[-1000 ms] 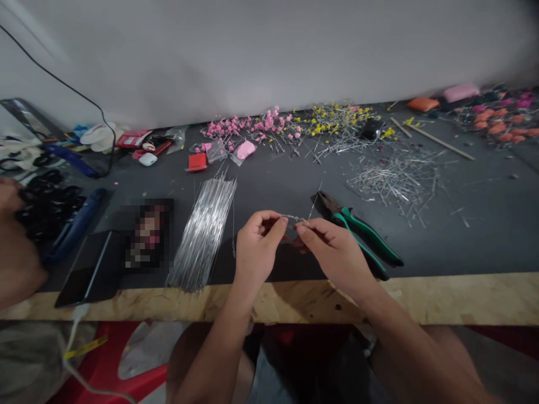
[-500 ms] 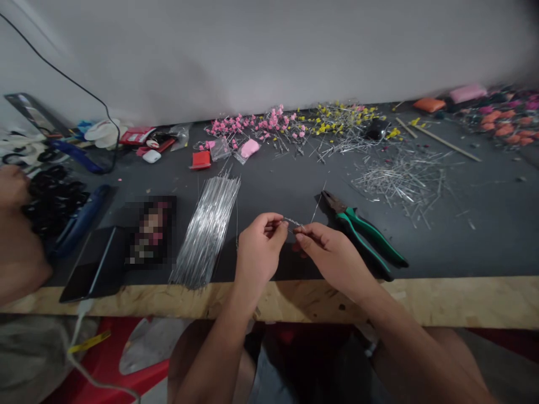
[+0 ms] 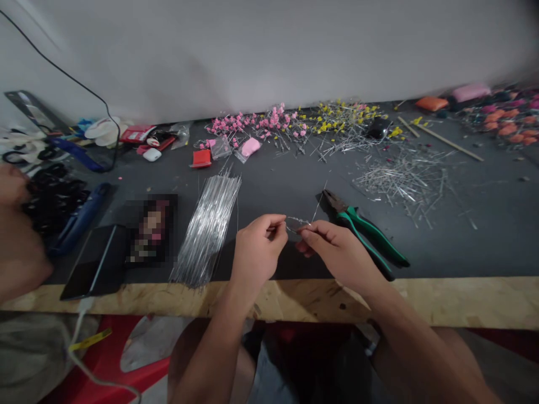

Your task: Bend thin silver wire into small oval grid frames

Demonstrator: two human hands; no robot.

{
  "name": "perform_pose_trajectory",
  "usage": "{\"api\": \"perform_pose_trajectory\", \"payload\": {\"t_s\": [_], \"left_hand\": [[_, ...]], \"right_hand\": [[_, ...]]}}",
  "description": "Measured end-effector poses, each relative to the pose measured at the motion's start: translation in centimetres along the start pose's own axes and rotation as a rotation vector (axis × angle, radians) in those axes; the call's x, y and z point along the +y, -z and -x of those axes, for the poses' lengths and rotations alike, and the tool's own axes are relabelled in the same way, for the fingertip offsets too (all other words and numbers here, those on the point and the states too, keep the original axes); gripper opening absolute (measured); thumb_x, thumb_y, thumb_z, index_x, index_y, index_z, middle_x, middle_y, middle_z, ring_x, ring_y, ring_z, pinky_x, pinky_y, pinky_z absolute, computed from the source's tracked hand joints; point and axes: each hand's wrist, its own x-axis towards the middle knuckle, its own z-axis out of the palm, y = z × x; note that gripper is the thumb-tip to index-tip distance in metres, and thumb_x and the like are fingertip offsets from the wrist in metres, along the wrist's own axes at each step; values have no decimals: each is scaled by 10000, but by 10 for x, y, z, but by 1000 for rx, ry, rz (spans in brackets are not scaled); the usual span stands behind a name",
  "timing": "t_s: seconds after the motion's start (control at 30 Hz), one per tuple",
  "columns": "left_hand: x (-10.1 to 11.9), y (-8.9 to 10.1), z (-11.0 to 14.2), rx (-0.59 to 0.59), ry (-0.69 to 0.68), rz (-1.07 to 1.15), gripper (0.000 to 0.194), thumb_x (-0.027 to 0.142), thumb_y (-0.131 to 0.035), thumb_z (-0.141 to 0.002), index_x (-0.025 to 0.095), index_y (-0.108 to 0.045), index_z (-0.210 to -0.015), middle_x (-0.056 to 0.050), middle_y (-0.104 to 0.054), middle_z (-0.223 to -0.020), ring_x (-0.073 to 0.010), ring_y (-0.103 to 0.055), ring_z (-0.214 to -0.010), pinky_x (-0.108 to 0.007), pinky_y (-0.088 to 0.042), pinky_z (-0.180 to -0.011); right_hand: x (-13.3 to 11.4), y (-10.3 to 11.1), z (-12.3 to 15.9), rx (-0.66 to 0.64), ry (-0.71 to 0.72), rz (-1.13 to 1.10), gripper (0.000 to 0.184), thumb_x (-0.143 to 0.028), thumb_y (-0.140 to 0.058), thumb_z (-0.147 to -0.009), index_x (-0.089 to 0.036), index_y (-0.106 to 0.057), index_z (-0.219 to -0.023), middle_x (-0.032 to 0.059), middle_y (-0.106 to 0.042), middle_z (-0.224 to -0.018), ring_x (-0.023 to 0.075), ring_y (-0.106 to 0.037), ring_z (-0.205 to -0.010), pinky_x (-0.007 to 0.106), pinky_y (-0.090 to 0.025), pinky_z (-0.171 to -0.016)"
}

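Note:
Between my two hands a thin silvery wire bends into a small loop, and part of it looks twisted. My left hand pinches its left end between thumb and fingers. At the other end my right hand grips the wire, the fingertips partly hidden behind the thumb. A straight wire end sticks up past my right fingers. Just right of that hand lie pliers with green and black handles, jaws toward the wall. Left of my left hand rests a bundle of straight wires.
Pink-tipped wires and yellow-tipped wires lie along the wall. Loose short wires are scattered at right. A phone with a cable sits near the wooden edge. Another person's arm reaches in at far left.
The loop between my hands has opened slightly wider as my fingers shift on the wire. The whole view moved a little, so the table things appear further right.

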Motion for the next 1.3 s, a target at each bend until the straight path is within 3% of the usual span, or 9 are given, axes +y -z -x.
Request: {"api": "perform_pose_trajectory", "payload": {"t_s": [0.27,0.47,0.63,0.9,1.07,1.3], "left_hand": [[8,-10,6,23,68,428,245,260,-717,-765,209,-680,-1002,-35,-709,-929,-148,-682,-850,-260,-548,-769],[8,-23,5,83,191,763,210,269,-769,-720,185,-675,-887,-1,-692,-781,-95,-653,-660,-213,-532,-648],[7,-26,4,123,228,844,201,274,-774,-713,176,-687,-866,-2,-695,-739,-88,-638,-658,-201,-509,-631],[12,-23,9,112,212,795,133,274,-722,-771,189,-677,-864,7,-677,-706,-100,-626,-649,-220,-503,-596],[12,-12,4,-28,271,884,101,271,-717,-777,175,-684,-779,2,-663,-746,-79,-580,-627,-213,-481,-607],[11,5,0,-424,437,1115,168,268,-734,-752,151,-653,-662,11,-572,-677,-78,-533,-577,-220,-449,-584]], "right_hand": [[-6,2,-1,129,54,-143,190,-330,-541,-895,-193,-613,-784,-6,-639,-711,121,-598,-666,258,-487,-652],[-7,-2,0,59,21,-399,179,-339,-592,-875,-185,-639,-796,-5,-650,-700,109,-602,-653,244,-503,-643],[-8,-5,1,-14,-82,-599,177,-344,-629,-844,-181,-641,-777,-7,-641,-665,112,-609,-633,242,-515,-618],[-12,-3,3,-59,-150,-645,196,-342,-646,-821,-176,-618,-722,5,-635,-675,118,-608,-636,254,-519,-616],[-11,0,2,-97,-131,-662,188,-328,-646,-829,-172,-628,-725,0,-629,-647,114,-606,-631,239,-511,-604],[-10,11,3,-240,-117,-573,210,-346,-629,-849,-177,-623,-725,3,-644,-650,120,-612,-615,268,-514,-637]]}}
